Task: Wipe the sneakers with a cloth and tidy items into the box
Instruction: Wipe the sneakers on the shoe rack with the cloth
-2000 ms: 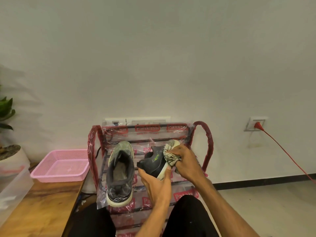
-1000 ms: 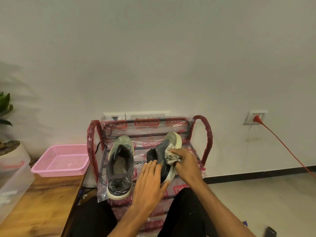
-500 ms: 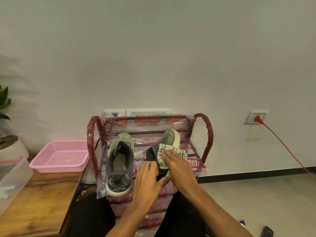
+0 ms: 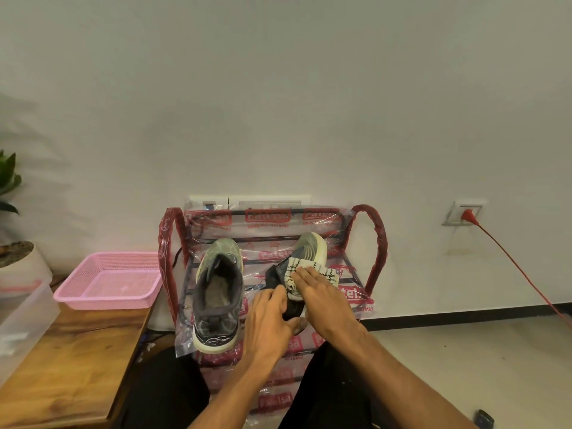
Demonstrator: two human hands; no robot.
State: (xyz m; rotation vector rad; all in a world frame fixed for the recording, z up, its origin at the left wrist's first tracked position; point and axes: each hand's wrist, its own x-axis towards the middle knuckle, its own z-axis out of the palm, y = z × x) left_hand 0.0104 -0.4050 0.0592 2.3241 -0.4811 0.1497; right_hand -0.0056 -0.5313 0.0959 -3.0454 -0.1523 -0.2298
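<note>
Loosely folded checked cloth (image 4: pixel 328 273) on sneaker (image 4: pixel 311 246)

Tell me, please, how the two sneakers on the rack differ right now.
The left sneaker sits upright and untouched; the right sneaker is tilted, held by the left hand. The right hand presses a cloth on the right sneaker; the left sneaker has none. Both are grey-green, pale-soled.

A: From where does the camera look?
B: From the person's head, forward and a little down.
A: How near is it?
B: Close: the shoe rack (image 4: pixel 268 215) fills the near centre, the wall (image 4: pixel 278 103) is far behind.
</note>
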